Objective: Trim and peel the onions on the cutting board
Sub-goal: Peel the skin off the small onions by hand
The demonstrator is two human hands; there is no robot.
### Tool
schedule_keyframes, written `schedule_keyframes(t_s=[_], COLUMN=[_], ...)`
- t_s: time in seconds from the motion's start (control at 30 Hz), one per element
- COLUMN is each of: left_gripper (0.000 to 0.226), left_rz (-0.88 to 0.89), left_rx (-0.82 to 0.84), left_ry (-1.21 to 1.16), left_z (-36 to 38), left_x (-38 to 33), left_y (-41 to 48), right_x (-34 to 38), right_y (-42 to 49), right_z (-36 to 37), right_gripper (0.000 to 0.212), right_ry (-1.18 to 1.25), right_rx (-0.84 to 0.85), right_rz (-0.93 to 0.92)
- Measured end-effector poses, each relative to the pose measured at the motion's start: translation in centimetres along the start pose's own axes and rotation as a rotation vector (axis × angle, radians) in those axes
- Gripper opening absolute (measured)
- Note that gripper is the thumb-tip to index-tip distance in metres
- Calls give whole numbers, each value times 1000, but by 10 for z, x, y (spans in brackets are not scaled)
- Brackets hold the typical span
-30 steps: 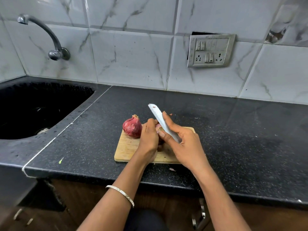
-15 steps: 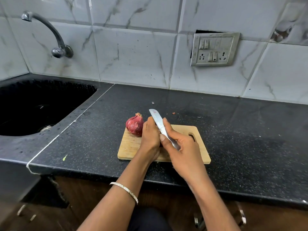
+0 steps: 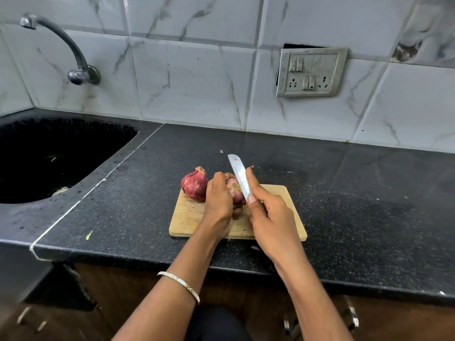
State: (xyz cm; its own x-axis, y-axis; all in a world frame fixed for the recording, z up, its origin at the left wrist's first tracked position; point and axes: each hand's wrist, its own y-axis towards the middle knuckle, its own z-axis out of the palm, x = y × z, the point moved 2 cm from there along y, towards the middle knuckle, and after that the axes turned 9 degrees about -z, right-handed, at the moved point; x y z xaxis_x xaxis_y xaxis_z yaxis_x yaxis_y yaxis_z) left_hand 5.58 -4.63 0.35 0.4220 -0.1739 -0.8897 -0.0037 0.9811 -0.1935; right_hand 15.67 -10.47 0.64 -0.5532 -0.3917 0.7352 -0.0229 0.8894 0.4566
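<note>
Left hand [image 3: 219, 201] fingers curled round an onion [image 3: 235, 190] over the cutting board [image 3: 189, 215], right hand [image 3: 269, 215] fingers wrapped on the knife [image 3: 239, 174] against it.

There is just the one view, from a wide-angle camera on the person's head, looking forward and steeply down over the near edge of the black countertop [image 3: 344, 193]. It sits close above the cutting board [image 3: 194, 217], which falls near the middle of the picture with both forearms reaching up into it from the bottom. Its wide lens bends the tiled wall [image 3: 187, 82] at the back and takes in the sink [image 3: 49, 156] at far left and the switch plate [image 3: 311, 72] at upper right.
</note>
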Motion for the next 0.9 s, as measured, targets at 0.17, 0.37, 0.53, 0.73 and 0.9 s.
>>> schedule_keyframes(t_s=[0.17,0.37,0.53,0.73,0.9], left_gripper=[38,40,40,40,40], left_rz=[25,70,89,86,67], left_rx=[-32,-86,-127,-134,-109], left_ry=[34,72,107,126,121], left_z=[-1,-5,-5,-6,-6], left_x=[2,5,6,6,2], left_y=[2,6,7,7,3], right_x=[0,9,15,20,22], right_y=[-6,-13,-16,-14,-3], right_z=[5,2,4,12,12], right_gripper=[62,48,48,46,44], right_ry=[145,534,587,605,625], right_rx=[-21,14,5,-36,-28], right_rz=[59,257,293,305,323])
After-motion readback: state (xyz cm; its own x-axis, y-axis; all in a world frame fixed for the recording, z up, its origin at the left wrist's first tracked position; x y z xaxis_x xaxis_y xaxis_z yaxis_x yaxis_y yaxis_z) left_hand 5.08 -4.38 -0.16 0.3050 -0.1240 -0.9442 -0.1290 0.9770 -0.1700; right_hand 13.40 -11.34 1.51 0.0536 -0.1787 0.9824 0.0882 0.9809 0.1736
